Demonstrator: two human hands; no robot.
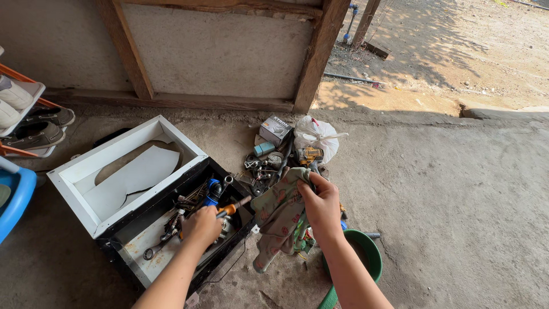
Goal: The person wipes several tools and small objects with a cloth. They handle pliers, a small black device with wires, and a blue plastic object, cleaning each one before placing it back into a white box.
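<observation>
My left hand (201,226) reaches into an open black toolbox (131,258) and is closed around an orange-handled tool (231,208) whose shaft points up and right. Several wrenches and a blue-handled tool (212,191) lie in the box beside it. My right hand (321,205) grips a crumpled greenish floral cloth (278,216) that hangs down over the concrete floor, just right of the toolbox.
The toolbox's white lid (128,171) stands open to the left. A pile of tools, a yellow drill (309,154), a small grey carton (274,129) and a white plastic bag (318,135) lie behind my hands. A green basin (372,254) sits under my right forearm. Shoes on a rack (34,129) stand far left.
</observation>
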